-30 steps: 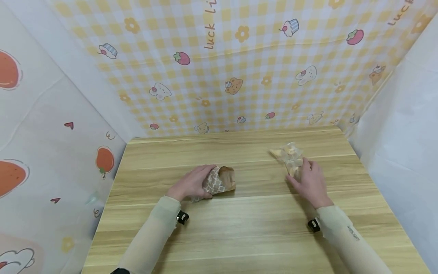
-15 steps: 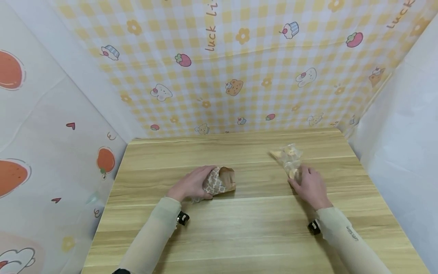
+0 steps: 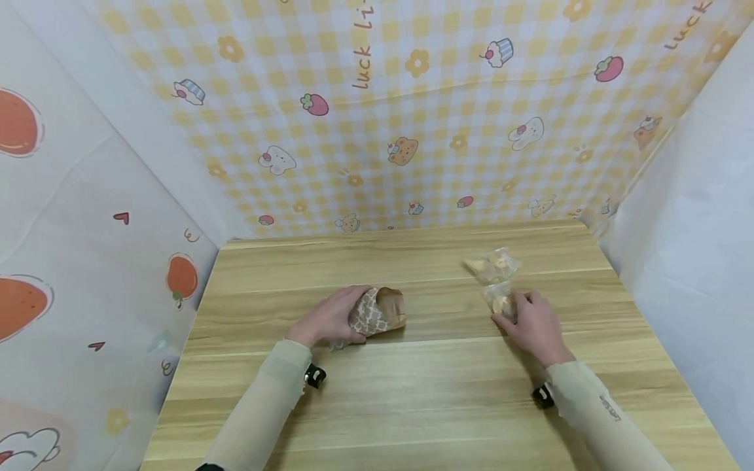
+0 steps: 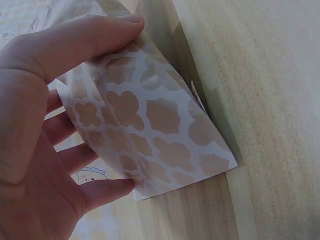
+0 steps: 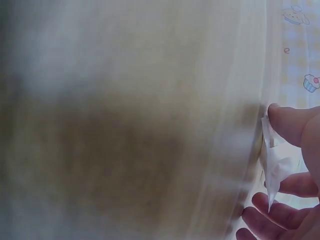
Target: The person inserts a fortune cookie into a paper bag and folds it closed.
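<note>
A brown paper bag (image 3: pixel 374 317) with a white lattice print lies on its side, its mouth facing right. My left hand (image 3: pixel 330 318) grips it from the left; in the left wrist view the thumb lies over the printed paper (image 4: pixel 160 125) and the fingers curl behind it. On the right, my right hand (image 3: pixel 535 327) pinches a small clear packet (image 3: pixel 499 301) with pale yellow pieces inside. The right wrist view shows that packet (image 5: pixel 275 172) edge-on between thumb and fingers. Just beyond it lie another clear packet (image 3: pixel 502 263) and a pale wedge-shaped packet (image 3: pixel 480 267).
All of this rests on a wood-grain table (image 3: pixel 412 399). A yellow checked backdrop (image 3: pixel 377 170) rises at its far edge, with a printed white sheet (image 3: pixel 147 261) on the left and a plain white one (image 3: pixel 695 216) on the right.
My right hand has drawn slightly back toward me with one packet, which now sits apart from the others behind it. The left hand and paper bag have stayed in place.
</note>
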{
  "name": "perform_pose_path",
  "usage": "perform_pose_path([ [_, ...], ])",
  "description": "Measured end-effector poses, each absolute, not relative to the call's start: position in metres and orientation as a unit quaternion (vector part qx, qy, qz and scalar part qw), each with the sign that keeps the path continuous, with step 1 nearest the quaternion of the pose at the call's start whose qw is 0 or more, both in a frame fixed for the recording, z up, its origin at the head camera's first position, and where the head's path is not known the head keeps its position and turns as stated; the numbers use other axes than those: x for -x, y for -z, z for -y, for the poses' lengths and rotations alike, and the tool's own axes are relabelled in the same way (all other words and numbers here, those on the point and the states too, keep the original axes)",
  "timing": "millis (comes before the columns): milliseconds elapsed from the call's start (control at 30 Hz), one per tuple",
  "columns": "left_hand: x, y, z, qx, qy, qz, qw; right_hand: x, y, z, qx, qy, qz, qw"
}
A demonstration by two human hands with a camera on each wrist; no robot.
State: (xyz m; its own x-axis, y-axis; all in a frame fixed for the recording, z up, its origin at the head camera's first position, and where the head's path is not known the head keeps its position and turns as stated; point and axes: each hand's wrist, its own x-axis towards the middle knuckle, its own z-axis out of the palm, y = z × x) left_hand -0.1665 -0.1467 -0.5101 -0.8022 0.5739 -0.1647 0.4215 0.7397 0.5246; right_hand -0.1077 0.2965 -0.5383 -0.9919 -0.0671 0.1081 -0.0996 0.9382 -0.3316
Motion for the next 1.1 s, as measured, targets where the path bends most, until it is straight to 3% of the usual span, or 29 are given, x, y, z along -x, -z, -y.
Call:
perform_pose_path([
  [1100,0.1666,0.5124,0.1459,-0.268,-0.243,-0.918,0.165,0.1088,0.5457,-0.2917,-0.081,-0.203,0.973,0.068],
])
